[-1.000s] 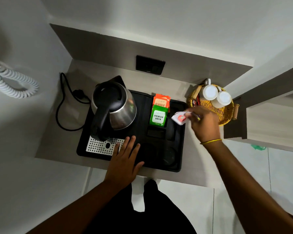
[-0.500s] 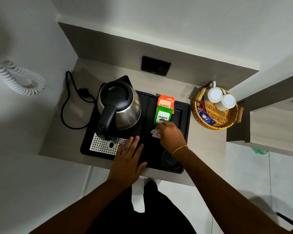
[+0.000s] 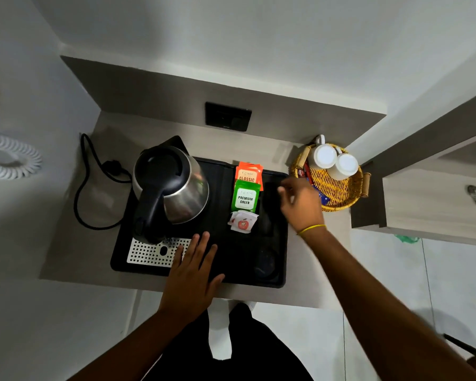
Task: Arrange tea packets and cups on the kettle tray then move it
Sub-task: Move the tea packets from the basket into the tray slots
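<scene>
A black kettle tray (image 3: pixel 231 273) lies on a grey shelf, with a steel kettle (image 3: pixel 173 188) on its left half. In the tray's middle slot lie an orange tea packet (image 3: pixel 249 171), a green tea packet (image 3: pixel 245 198) and small white sachets (image 3: pixel 242 221), one below the other. Two white cups (image 3: pixel 333 160) stand upside down in a wicker basket (image 3: pixel 341 193) to the right of the tray. My left hand (image 3: pixel 193 273) rests flat on the tray's front edge, fingers spread. My right hand (image 3: pixel 300 204) hovers over the tray's right side, empty, fingers loosely apart.
The kettle's black cord (image 3: pixel 94 182) loops on the shelf at the left. A dark wall socket (image 3: pixel 228 116) sits on the back panel. A few sachets remain in the basket. A wooden cabinet (image 3: pixel 434 199) stands at the right, a coiled white cord (image 3: pixel 11 160) on the left wall.
My right hand carried white sachets from the basket to the tray, laid them below the green packet, let go and has moved right toward the basket. The left hand stayed put.
</scene>
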